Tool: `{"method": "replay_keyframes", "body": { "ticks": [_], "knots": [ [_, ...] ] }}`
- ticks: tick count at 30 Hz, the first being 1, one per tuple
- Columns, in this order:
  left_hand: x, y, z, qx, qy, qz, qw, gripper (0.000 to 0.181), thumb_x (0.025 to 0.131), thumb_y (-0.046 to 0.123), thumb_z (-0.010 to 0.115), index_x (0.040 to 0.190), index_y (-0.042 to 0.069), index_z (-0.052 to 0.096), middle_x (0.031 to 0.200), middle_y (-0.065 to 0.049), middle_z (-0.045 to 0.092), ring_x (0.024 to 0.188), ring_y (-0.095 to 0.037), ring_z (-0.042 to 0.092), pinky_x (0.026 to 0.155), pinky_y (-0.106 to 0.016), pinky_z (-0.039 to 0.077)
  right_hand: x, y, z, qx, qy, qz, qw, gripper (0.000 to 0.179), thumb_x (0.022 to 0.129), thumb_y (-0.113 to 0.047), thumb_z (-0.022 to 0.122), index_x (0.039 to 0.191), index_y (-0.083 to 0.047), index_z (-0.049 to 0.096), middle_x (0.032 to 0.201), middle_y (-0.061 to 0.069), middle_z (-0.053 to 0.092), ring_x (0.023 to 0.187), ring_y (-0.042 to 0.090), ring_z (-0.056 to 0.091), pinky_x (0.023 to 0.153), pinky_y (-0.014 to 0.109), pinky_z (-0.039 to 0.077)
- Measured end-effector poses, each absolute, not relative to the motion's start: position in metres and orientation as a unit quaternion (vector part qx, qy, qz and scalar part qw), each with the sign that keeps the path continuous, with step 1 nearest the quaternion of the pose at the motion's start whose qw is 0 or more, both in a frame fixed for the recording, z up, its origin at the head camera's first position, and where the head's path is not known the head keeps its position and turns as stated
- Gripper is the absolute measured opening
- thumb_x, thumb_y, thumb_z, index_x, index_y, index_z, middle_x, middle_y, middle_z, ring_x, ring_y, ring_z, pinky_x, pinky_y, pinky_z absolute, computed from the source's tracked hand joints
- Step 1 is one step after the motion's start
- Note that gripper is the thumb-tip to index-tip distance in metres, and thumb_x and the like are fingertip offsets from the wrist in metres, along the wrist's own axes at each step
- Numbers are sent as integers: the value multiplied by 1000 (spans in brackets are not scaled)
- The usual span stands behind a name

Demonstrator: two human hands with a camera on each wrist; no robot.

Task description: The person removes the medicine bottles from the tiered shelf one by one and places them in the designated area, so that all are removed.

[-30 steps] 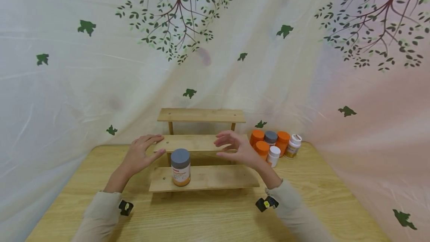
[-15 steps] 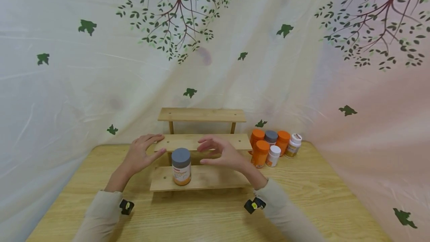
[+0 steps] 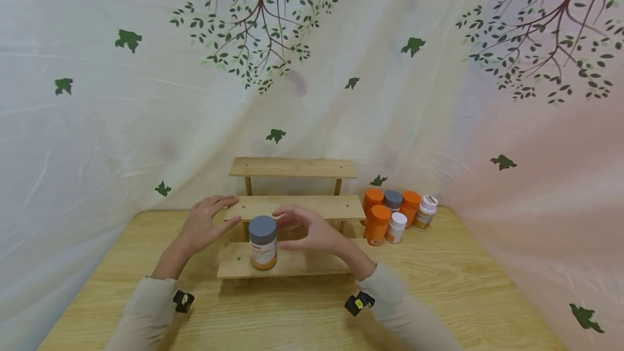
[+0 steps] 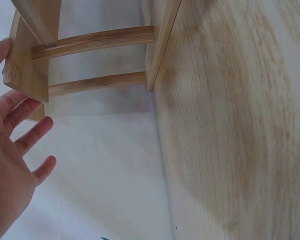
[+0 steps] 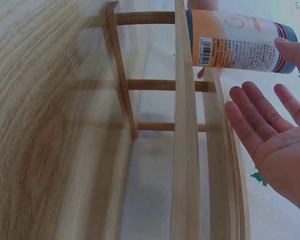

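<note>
A supplement jar [image 3: 263, 245] with a grey lid, white label and orange base stands upright on the lowest tier, left side, of a wooden stepped shelf [image 3: 317, 259]. My right hand [image 3: 309, 234] is just right of the jar, thumb and fingers spread apart. In the right wrist view the thumb overlaps the lid end of the jar [image 5: 235, 42]; whether it touches, I cannot tell. My left hand [image 3: 200, 226] rests at the left end of the middle tier [image 3: 297, 207], fingers extended. The left wrist view has its fingers [image 4: 27, 112] by that board's end.
On the table's right stand several orange, grey-lidded and white bottles: an orange one [image 3: 377, 226] and a white-capped one [image 3: 396, 229] in front, another white one [image 3: 426, 214] at the far right. The top tier [image 3: 292, 167] is behind. A leaf-print curtain [image 3: 312, 112] hangs beyond the table [image 3: 273, 318].
My right hand has moved left and slightly down, from the right part of the middle tier to beside the jar. The left hand and the jar have stayed put.
</note>
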State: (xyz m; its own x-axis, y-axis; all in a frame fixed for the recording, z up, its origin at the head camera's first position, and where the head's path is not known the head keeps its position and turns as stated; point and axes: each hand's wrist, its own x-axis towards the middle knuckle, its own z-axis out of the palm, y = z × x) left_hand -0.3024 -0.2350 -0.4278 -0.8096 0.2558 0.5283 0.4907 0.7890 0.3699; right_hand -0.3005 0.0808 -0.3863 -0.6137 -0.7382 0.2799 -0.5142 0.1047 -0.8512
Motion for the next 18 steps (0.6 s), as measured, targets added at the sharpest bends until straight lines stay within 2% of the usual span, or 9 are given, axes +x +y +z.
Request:
{"method": "replay_keyframes", "body": {
  "ticks": [4, 8, 18],
  "knots": [
    [-302, -235, -428, -205, -915, -257, 232, 53, 92, 36, 75, 137, 10, 64, 140, -14, 62, 131, -40, 52, 105, -69, 34, -299, 77, -388, -430, 737, -510, 111, 61, 87, -8, 80, 143, -12, 54, 132, 15, 67, 116, 20, 69, 95, 33, 59],
    [-302, -235, -429, -208, -914, -257, 235, 53, 91, 35, 75, 137, 10, 64, 140, -14, 62, 130, -40, 52, 104, -69, 35, -300, 74, -390, -432, 735, -510, 118, 63, 87, -7, 80, 144, -15, 54, 135, 14, 66, 117, 18, 68, 96, 31, 58],
    [-301, -233, -427, -208, -914, -249, 245, 51, 91, 34, 75, 135, 10, 66, 137, -14, 63, 127, -40, 55, 103, -69, 36, -303, 69, -391, -442, 712, -526, 142, 64, 88, -4, 78, 145, -16, 52, 134, 15, 65, 117, 20, 68, 95, 38, 59]
  ]
}}
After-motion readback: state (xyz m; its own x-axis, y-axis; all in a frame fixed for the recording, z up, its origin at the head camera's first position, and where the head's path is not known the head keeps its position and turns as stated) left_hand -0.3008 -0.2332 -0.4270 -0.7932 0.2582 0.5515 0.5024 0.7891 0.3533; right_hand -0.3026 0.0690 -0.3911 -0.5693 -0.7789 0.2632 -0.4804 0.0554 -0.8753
